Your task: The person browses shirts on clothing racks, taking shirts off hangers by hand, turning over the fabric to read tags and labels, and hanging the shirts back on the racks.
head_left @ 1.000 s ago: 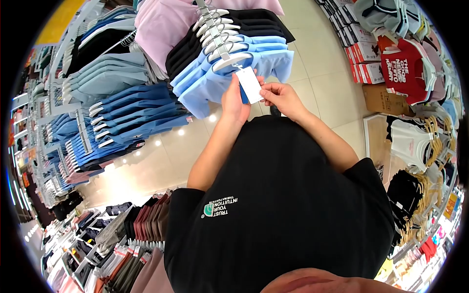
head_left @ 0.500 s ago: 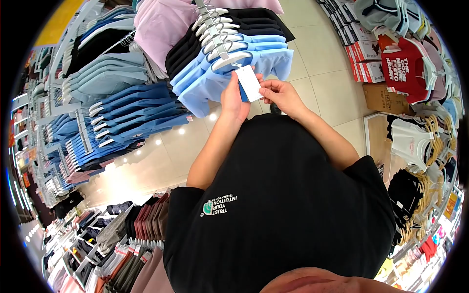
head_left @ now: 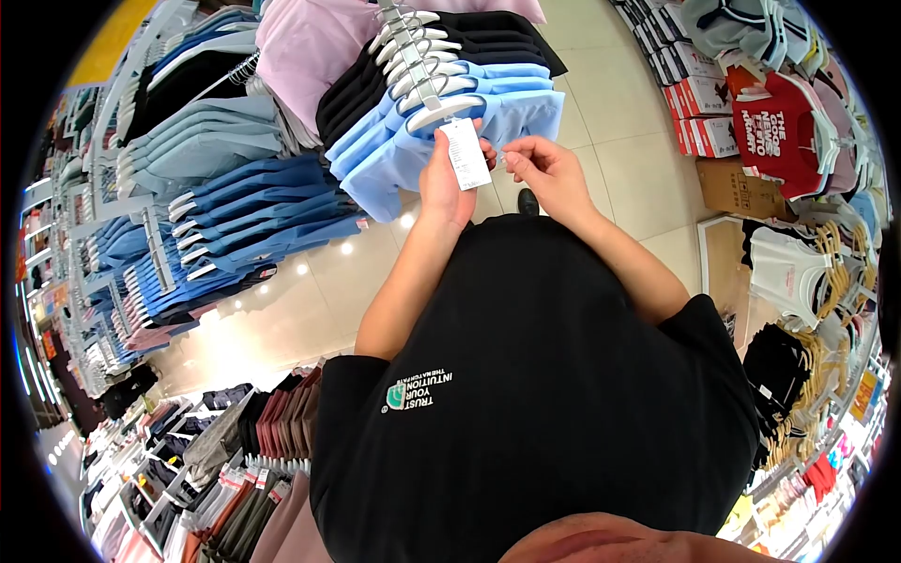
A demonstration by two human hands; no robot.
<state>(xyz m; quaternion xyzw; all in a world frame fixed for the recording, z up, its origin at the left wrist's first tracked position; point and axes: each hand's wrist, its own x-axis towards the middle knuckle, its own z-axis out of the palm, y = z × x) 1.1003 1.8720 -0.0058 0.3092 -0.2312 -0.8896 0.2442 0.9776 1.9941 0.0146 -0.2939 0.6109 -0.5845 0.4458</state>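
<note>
A white tag [head_left: 465,155] with printed lines hangs at the front of a light blue shirt [head_left: 387,172]. My left hand [head_left: 447,184] is behind the tag and holds it, fingers partly hidden by it. Just to the right, my right hand [head_left: 547,176] is apart from the tag, thumb and index finger close together around something small and clear that I cannot make out. Above the tag is the white hanger [head_left: 445,112] of the front shirt, on a metal rail [head_left: 410,58] with several more hangers.
Black shirts [head_left: 352,98] and a pink one [head_left: 305,47] hang behind the light blue ones. Racks of blue shirts [head_left: 263,202] stand at the left. Boxes [head_left: 704,97], a red top [head_left: 774,136] and a white top [head_left: 786,272] are at the right, folded trousers [head_left: 282,422] below left.
The tag now shows a printed side instead of the blank one, and the blue piece beneath it is out of sight. My right hand has come off the tag and moved slightly right.
</note>
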